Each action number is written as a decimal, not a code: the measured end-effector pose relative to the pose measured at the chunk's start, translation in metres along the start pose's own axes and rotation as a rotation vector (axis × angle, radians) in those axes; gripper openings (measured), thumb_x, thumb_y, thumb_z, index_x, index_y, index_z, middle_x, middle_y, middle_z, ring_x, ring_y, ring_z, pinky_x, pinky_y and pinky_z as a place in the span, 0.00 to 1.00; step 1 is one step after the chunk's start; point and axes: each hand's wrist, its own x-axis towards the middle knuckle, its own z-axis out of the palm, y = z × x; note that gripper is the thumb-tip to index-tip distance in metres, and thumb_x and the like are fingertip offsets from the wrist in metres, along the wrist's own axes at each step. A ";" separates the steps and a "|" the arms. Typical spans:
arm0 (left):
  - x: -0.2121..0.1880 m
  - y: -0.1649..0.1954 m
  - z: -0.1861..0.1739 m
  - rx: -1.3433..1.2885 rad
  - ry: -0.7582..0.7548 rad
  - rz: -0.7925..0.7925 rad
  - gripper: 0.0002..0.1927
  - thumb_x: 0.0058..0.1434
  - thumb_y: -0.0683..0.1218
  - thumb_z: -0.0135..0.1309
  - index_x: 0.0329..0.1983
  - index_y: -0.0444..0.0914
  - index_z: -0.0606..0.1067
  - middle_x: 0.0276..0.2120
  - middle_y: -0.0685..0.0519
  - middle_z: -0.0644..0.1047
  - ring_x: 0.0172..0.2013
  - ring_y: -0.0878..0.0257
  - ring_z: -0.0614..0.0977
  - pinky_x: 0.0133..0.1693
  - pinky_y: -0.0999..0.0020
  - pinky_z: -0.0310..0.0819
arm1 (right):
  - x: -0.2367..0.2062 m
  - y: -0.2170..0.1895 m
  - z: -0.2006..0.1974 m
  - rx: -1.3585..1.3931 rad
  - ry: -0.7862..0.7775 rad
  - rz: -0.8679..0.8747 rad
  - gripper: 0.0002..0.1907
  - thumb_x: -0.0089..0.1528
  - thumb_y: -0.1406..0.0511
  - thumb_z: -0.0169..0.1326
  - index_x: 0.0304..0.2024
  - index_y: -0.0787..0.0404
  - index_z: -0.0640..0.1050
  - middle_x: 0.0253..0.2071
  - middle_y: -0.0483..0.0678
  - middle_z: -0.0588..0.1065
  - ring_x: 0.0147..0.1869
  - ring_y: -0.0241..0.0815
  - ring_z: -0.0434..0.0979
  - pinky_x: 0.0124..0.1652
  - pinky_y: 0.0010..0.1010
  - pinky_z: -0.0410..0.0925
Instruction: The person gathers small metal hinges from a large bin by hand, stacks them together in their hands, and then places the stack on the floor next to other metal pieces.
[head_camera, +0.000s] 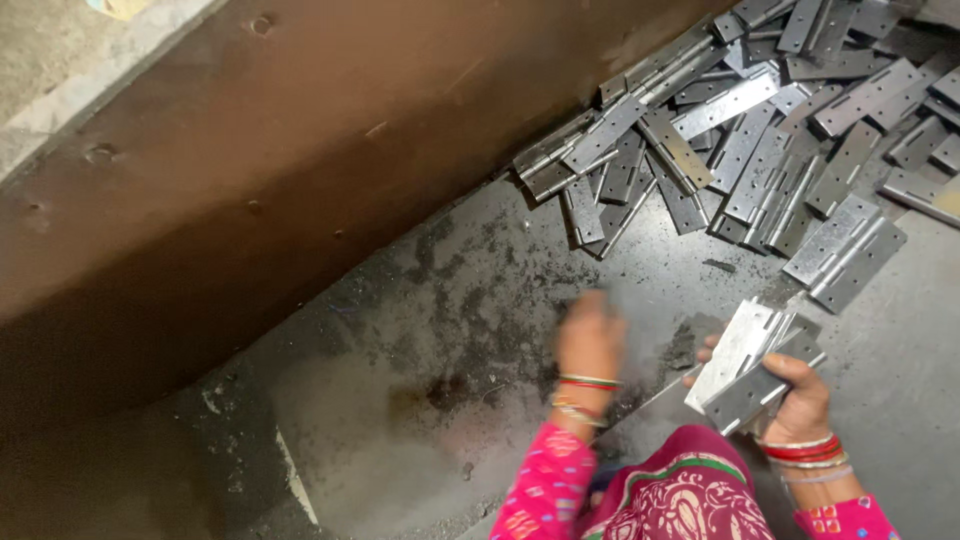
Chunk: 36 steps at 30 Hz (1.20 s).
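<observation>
While right hand (795, 395) fingers clamp hinges (750, 365) — left hand (590, 335) blurred.

A heap of hinges (760, 130) lies on the floor (420, 330) at the far right, against the foot of a slanting wall (250, 170) that runs along the left. Nearer, the right hand (795, 395) grips a stack of hinges (750, 365) (just below the heap). The left hand (590, 335) hovers beside it, over bare floor, to the left.
</observation>
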 end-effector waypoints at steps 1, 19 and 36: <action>0.008 -0.029 -0.015 0.131 0.246 0.149 0.23 0.59 0.50 0.58 0.55 0.35 0.71 0.49 0.38 0.79 0.46 0.44 0.83 0.47 0.55 0.79 | 0.001 0.003 0.000 -0.011 0.008 0.011 0.38 0.54 0.59 0.56 0.65 0.69 0.68 0.56 0.67 0.73 0.59 0.65 0.75 0.55 0.75 0.66; -0.023 0.091 0.005 -0.346 -0.282 0.105 0.14 0.59 0.45 0.59 0.45 0.36 0.73 0.39 0.42 0.77 0.39 0.42 0.79 0.40 0.49 0.74 | -0.019 -0.079 0.022 -0.079 0.035 -0.342 0.34 0.56 0.58 0.59 0.61 0.69 0.69 0.52 0.61 0.74 0.61 0.61 0.76 0.58 0.74 0.67; -0.037 -0.124 -0.177 0.230 0.166 -0.408 0.14 0.59 0.46 0.59 0.44 0.35 0.73 0.34 0.40 0.78 0.35 0.40 0.80 0.38 0.47 0.73 | -0.001 -0.027 0.030 0.002 -0.021 -0.104 0.36 0.55 0.60 0.58 0.66 0.64 0.70 0.55 0.64 0.74 0.59 0.64 0.76 0.55 0.76 0.66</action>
